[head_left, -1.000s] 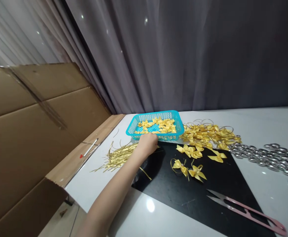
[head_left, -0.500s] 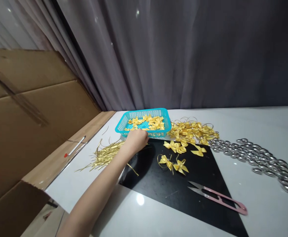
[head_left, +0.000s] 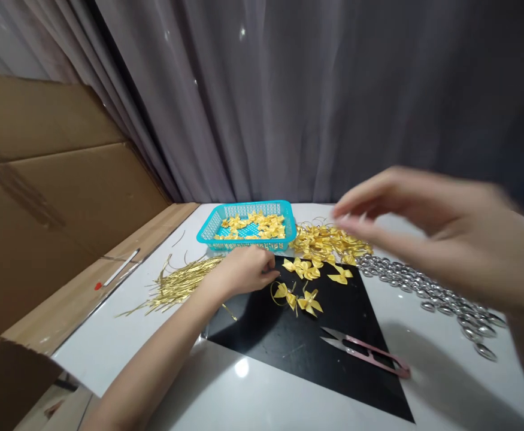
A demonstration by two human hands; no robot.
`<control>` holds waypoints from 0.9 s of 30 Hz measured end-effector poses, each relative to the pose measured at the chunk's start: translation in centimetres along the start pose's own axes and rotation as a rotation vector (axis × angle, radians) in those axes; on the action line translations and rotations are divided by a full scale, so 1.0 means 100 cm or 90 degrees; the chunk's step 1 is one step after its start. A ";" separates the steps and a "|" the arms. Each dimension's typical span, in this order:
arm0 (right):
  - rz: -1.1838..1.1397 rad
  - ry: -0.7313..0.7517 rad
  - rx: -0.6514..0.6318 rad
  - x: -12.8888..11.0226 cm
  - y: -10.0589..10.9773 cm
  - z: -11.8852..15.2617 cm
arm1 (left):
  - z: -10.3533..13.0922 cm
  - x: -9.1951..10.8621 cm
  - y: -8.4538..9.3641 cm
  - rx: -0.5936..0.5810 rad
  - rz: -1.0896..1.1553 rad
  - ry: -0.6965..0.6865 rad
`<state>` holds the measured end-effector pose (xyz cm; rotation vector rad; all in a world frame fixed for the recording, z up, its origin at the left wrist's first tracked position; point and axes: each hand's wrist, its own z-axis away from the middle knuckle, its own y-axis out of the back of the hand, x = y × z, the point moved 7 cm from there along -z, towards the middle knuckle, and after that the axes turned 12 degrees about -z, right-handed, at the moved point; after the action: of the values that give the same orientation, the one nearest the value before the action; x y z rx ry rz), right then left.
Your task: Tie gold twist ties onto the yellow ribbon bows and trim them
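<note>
My left hand (head_left: 246, 269) hovers just in front of the blue basket (head_left: 291, 234), over the back left part of the black mat (head_left: 262, 317). Its fingers are bent, with a gap between thumb and forefinger and nothing visible there. Yellow ribbon bows (head_left: 298, 299) lie on the mat to its right. My right hand (head_left: 427, 221) is raised at the right, blurred by motion. Thumb and fingers are parted, and I see nothing held. Below and behind it are a heap of yellow bows with gold wire (head_left: 329, 242) and silver oval beads (head_left: 423, 287).
Pink-handled thread snips (head_left: 369, 353) lie spread on the mat's right side. A bundle of gold twist ties (head_left: 181, 284) is left of the mat. A cardboard box (head_left: 64, 203) stands at the left beside a white pen-like stick (head_left: 121, 267). Grey curtains (head_left: 288, 102) hang behind.
My right hand has come into view from the right. My left hand has drawn slightly back from the basket and its fingers have loosened. The view has shifted a little.
</note>
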<state>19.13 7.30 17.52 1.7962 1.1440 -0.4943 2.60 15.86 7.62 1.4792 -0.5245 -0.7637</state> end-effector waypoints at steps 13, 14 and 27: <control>0.161 -0.130 -0.449 0.073 -0.099 0.008 | -0.018 -0.010 -0.019 -0.002 0.290 -0.080; 0.153 -0.107 -0.420 0.069 -0.095 0.004 | -0.019 -0.011 -0.017 0.015 0.319 -0.076; -0.056 -0.119 -0.112 0.063 -0.072 -0.016 | -0.014 0.009 0.005 0.094 0.658 -0.049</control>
<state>15.79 12.83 10.31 1.5200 1.1034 -0.5817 4.27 16.09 7.88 1.0873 -1.2788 0.0441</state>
